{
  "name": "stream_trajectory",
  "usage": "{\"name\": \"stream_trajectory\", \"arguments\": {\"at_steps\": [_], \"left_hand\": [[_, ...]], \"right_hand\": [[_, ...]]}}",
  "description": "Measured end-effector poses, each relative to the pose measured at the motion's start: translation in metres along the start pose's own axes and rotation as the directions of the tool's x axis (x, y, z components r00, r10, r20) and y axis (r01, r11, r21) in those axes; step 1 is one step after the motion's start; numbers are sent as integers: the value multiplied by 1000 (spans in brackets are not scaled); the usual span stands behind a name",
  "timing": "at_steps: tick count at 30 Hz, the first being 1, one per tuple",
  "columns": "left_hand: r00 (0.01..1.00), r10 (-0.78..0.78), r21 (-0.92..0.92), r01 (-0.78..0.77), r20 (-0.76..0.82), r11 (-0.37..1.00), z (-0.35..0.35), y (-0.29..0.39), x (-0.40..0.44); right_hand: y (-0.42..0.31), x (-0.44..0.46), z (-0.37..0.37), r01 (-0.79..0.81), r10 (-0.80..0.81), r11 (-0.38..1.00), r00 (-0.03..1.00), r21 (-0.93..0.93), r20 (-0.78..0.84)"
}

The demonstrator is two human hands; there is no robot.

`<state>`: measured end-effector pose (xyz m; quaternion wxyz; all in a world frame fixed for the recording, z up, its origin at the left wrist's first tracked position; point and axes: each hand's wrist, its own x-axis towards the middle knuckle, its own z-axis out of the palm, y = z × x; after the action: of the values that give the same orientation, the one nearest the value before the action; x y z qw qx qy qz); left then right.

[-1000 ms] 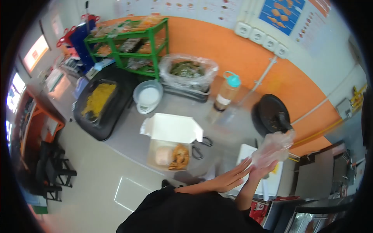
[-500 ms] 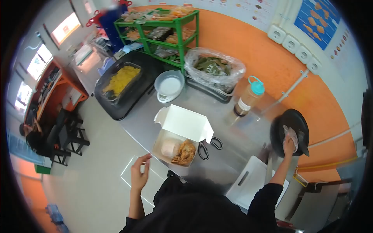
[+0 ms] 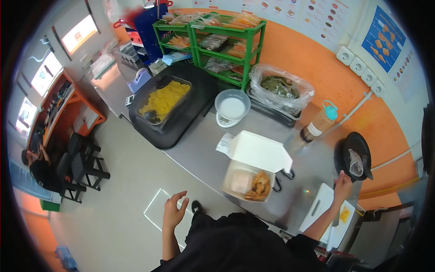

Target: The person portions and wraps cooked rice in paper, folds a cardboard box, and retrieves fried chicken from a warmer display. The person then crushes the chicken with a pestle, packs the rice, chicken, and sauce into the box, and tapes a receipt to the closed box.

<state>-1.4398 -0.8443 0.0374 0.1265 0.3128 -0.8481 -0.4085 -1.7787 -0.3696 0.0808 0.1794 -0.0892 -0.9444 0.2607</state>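
My left hand is raised over the floor in front of the counter, fingers apart and holding nothing. My right hand is above the upper edge of the white cutting board, its fingers curled together; whether anything is in them is too small to tell. Just beyond it a crumpled clear plastic bag lies in the black pan. A knife and yellow bits are on the board. Between my hands, an open white box holds rice and fried chicken.
Black-handled scissors lie beside the box. Further back are a kitchen scale with a bowl, a bottle, a bag of leaves, a green rack and a tray of yellow food. A person sits far left.
The plastic bag, on my right hand half a second ago, now lies in the pan. My right hand has drawn back toward the board. The view has shifted, showing more of the left counter.
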Motion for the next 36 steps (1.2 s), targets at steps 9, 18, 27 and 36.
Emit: {"name": "stream_trajectory", "arguments": {"at_steps": [9, 18, 27, 36], "left_hand": [[967, -151, 312, 81, 207, 947, -141, -146, 31], [961, -107, 164, 66, 256, 984, -170, -161, 98], [983, 69, 88, -85, 170, 993, -193, -157, 193], [980, 92, -126, -115, -176, 985, -204, -144, 313]], "right_hand": [[-235, -209, 102, -50, -134, 752, 965, 657, 226], [-365, -376, 175, 176, -715, 631, 508, 755, 479], [-424, -343, 240, 212, -622, 730, 601, 650, 502], [-482, -284, 260, 223, -488, 728, 832, 648, 263]]}}
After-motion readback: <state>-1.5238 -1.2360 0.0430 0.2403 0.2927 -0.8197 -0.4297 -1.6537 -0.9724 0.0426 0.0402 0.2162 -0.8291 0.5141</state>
